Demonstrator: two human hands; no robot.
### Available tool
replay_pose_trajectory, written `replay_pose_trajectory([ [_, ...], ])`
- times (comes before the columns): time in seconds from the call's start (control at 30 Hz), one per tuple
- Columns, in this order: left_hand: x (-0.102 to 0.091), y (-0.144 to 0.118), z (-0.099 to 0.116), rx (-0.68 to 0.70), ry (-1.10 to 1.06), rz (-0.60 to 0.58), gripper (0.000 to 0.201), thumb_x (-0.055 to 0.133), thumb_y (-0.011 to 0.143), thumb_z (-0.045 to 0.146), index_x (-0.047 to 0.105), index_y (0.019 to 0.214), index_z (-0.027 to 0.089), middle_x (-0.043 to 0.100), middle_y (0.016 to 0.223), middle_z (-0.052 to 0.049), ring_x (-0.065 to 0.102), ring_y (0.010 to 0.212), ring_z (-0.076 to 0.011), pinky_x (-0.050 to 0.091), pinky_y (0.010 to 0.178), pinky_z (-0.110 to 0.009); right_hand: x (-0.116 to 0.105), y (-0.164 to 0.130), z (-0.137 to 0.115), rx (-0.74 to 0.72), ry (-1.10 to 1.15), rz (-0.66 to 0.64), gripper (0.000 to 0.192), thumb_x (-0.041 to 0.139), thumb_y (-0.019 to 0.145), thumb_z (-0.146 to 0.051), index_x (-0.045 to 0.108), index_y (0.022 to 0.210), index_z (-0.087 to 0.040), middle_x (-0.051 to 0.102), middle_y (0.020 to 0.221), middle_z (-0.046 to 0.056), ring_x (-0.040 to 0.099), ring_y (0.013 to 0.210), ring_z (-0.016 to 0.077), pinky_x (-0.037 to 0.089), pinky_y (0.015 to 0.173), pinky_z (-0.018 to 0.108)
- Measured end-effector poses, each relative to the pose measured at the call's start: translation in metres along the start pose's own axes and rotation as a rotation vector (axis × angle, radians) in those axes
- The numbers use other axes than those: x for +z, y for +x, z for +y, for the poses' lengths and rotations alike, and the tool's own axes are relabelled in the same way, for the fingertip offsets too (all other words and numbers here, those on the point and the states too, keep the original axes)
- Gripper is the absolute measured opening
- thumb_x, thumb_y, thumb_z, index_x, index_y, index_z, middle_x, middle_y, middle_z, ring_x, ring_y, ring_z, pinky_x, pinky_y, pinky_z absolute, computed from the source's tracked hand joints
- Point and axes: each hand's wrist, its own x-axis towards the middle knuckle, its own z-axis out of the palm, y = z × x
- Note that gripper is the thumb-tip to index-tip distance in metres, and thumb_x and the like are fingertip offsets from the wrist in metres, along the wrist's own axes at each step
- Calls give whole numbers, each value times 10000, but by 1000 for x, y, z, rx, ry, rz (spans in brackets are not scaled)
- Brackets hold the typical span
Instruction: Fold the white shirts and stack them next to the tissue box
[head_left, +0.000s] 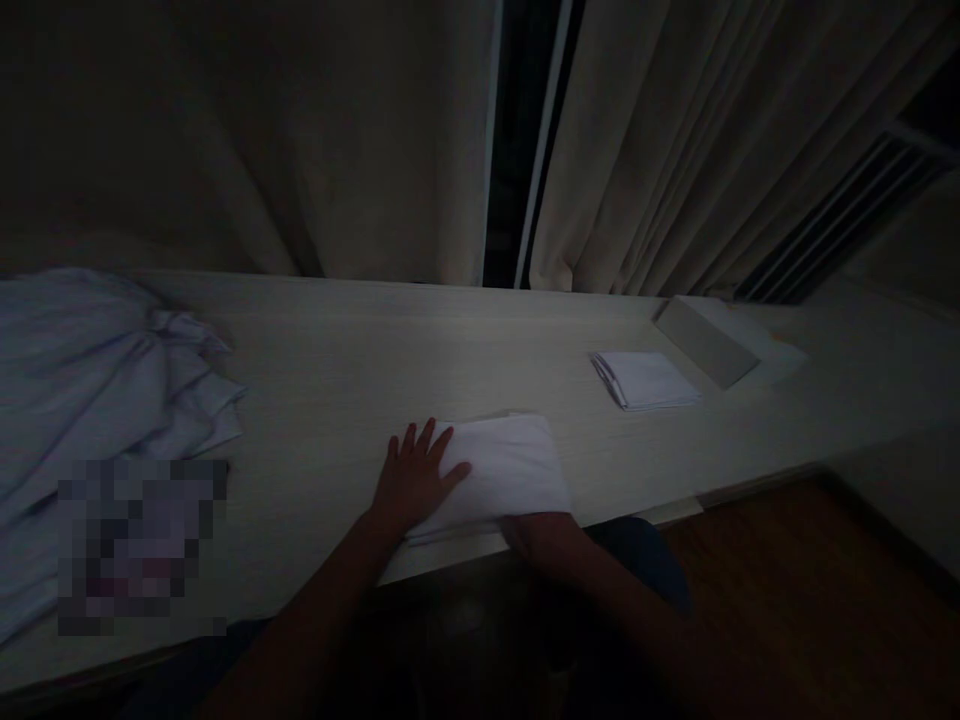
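Pressing flat with fingers spread, the left hand (415,482) lies on a folded white cloth (504,470); the right hand (536,535) grips its near edge on the pale counter (360,370), curtains (660,150) beyond.

No readable text, labels, brands or numbers anywhere in this view. Checked surfaces: folded white cloth (502,470) is plain; smaller folded white cloth (646,380) further right on the table (360,350) is plain too, no tag visible; pale box (705,342) beside it shows blank faces; crumpled white sheet (90,390) at the left has no print. One patch on that sheet is pixelated, nothing legible there. Curtains (675,140) carry no markings. Lighting is very dim, so any fine print is too dark to make out.
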Motion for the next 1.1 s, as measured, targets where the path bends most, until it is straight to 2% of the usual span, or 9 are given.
replay_pose_trajectory([
  [0.1, -7, -2, 5, 4, 13, 30, 793, 314, 858, 726, 400, 1457, 215, 276, 1580, -105, 131, 1471, -361, 74, 1168, -580, -16, -35, 12, 56, 154, 7, 282, 433, 971, -338, 696, 995, -239, 725, 928, 42, 669, 860, 187, 527, 799, 314],
  [0.23, -28, -10, 21, 116, 23, 95, 762, 330, 879, 683, 379, 1465, 199, 269, 1583, -99, 65, 1491, -292, 31, 1197, -530, -39, -47, 29, 388, 246, 376, 321, 404, 970, -351, 674, 1069, -208, 721, 994, 67, 679, 871, 200, 542, 800, 334],
  [0.3, -37, -14, 31, 200, 13, 86, 705, 329, 898, 652, 359, 1477, 251, 247, 1594, -71, 66, 1493, -277, 41, 1199, -527, -48, -32, 26, 408, 184, 447, 349, 390, 978, -355, 656, 1126, -184, 707, 1058, 91, 668, 937, 210, 530, 856, 352],
  [0.37, -40, -19, 40, 260, -2, 54, 627, 325, 922, 610, 348, 1479, 324, 226, 1602, -38, 70, 1492, -283, 58, 1191, -544, -51, -8, 16, 332, 67, 412, 402, 371, 990, -360, 601, 1256, -164, 644, 1233, 122, 592, 1146, 238, 453, 1004, 406],
  [0.43, -36, -23, 46, 279, -19, 12, 568, 333, 933, 580, 347, 1469, 391, 214, 1606, -11, 77, 1489, -303, 67, 1179, -573, -48, 16, 4, 229, -76, 292, 475, 367, 997, -402, 490, 1398, -180, 484, 1443, 121, 387, 1368, 281, 293, 1129, 499],
  [0.53, -23, -31, 50, 273, -42, -43, 557, 370, 919, 590, 376, 1448, 419, 221, 1604, 0, 101, 1481, -338, 67, 1164, -606, -31, 40, -3, 154, -203, 79, 553, 368, 988, -509, 375, 1482, -261, 268, 1576, 68, 132, 1469, 322, 116, 1155, 600],
  [0.73, -11, -37, 51, 237, -71, -33, 640, 425, 844, 692, 385, 1435, 450, 221, 1603, 14, 87, 1476, -377, 54, 1154, -634, -2, 38, 17, 194, -204, -27, 619, 365, 962, -596, 293, 1511, -318, 194, 1598, 45, 87, 1473, 336, 123, 1144, 622],
  [0.93, -11, -34, 50, 208, -66, -41, 730, 441, 772, 776, 413, 1421, 443, 241, 1597, -20, 133, 1454, -429, 74, 1136, -651, -1, 41, 23, 193, -194, -64, 650, 354, 947, -636, 282, 1513, -323, 154, 1608, 44, 75, 1476, 328, 102, 1151, 606],
  [1.1, -11, -37, 47, 151, -32, -35, 842, 458, 738, 803, 383, 1458, 374, 258, 1590, -69, 139, 1457, -417, 107, 1142, -619, -1, 46, 25, 289, -147, -78, 842, 323, 893, -742, 212, 1541, -216, 110, 1610, 120, 69, 1477, 319, 154, 1143, 568],
])
